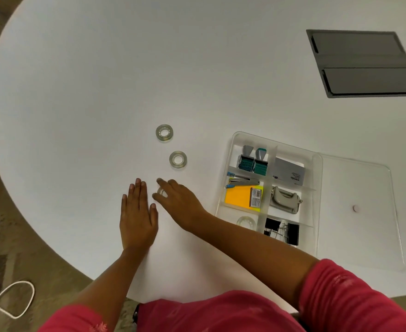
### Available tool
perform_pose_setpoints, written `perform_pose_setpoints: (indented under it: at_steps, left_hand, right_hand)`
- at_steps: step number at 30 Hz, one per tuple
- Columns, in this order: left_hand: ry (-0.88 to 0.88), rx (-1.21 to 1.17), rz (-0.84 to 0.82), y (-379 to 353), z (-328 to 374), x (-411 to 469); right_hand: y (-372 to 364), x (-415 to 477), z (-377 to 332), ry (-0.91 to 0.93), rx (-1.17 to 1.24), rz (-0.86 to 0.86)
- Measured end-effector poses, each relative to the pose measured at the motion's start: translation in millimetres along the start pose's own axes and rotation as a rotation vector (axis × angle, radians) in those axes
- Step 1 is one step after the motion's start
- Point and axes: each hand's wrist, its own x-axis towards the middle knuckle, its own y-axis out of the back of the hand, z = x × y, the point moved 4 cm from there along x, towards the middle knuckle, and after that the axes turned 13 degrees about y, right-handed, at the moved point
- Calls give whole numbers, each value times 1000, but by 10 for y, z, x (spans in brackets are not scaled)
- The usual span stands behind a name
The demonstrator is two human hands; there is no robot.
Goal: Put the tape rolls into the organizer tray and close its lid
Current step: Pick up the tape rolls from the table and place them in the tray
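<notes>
Surroundings: a white round table [101,92] carries a dark recessed panel [364,63] at its far right; a white cable [13,298] lies on the floor at lower left.
Organizer tray: clear plastic organizer tray [318,178] on the table's right side, divided into compartments, its clear lid [357,212] swung open flat to the right.
Tray contents: two date stamps [253,161], a small white box [289,173], a stapler [243,182], an orange-and-yellow notepad [241,196], a grey hole punch [284,198], black binder clips [282,232].
Tape already in tray: one clear tape roll [246,222] lies flat in the near left compartment.
Tape on table: far tape roll [164,132] and middle tape roll [178,159], both clear rings lying flat, apart from each other, left of the tray.
Right hand [178,200]: fingers curled around a third clear tape roll [161,191], which is mostly hidden by them.
Left hand [137,216]: flat on the table, fingers spread straight, holding nothing, just beside the right hand.
Obstruction: nothing lies between the loose rolls and the tray.
</notes>
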Motion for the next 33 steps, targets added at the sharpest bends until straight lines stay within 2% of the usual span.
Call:
perform_pose_setpoints:
  at_steps: [6, 11, 15, 20, 28, 33]
  left_hand:
    - [-4, -1, -1, 7, -5, -4]
    - [-10, -2, 5, 16, 4, -16]
    - [-12, -14, 3, 13, 5, -18]
    - [-17, -13, 11, 27, 14, -22]
    - [-20, -16, 10, 27, 9, -24]
    - [-19, -16, 10, 11, -5, -15]
  right_hand:
    - [128, -118, -4, -23, 62, 151]
    - [468, -610, 38, -255, 243, 385]
    - [551, -1170, 160, -495, 298, 474]
    - [352, -1554, 216, -631, 271, 326]
    - [23, -1550, 211, -599, 405, 130]
    - [112, -1507, 248, -621, 339, 132]
